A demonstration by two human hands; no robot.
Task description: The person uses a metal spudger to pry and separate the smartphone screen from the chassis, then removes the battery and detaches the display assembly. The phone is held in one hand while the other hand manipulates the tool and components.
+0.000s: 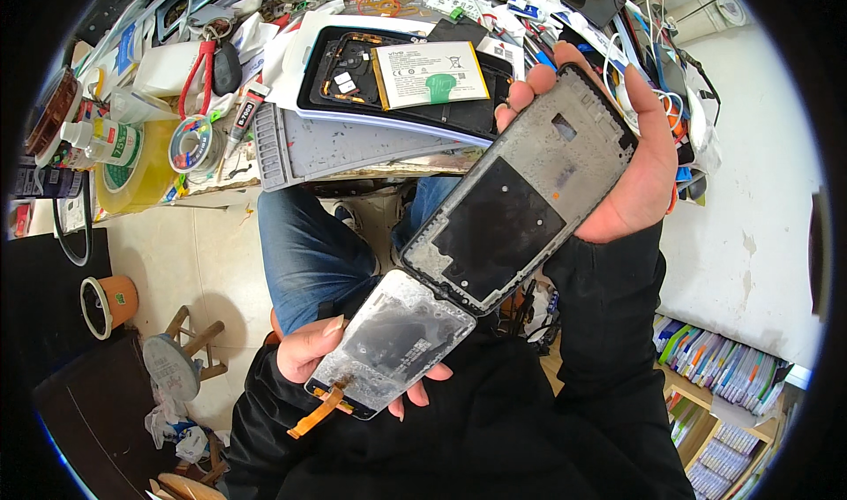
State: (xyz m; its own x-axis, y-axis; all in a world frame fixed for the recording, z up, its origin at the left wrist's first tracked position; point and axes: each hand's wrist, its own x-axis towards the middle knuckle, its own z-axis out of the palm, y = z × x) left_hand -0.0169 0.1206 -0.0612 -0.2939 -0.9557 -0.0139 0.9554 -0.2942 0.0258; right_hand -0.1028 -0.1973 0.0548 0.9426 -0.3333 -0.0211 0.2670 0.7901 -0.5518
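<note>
In my left hand [309, 348] is a phone screen [397, 341], its grey, stained back facing up, gripped between thumb and fingers. An orange ribbon cable [316, 414] sticks out from its lower end. My right hand [637, 173] holds a phone frame [529, 200], a grey metal shell with a black patch, fingers wrapped round its far end. The frame's near end meets or overlaps the far edge of the screen; whether they are joined I cannot tell. Beyond, on the bench, a white phone battery [430, 75] with a green patch lies over an opened phone back [340, 72].
A grey work mat [353, 147] lies along the bench's front edge. Left of it are a glue tube [245, 116], a solder spool [196, 142] and a bottle [110, 142]. Clutter and cables crowd the back. Below stand a wooden stool [172, 366] and a bookshelf [697, 394].
</note>
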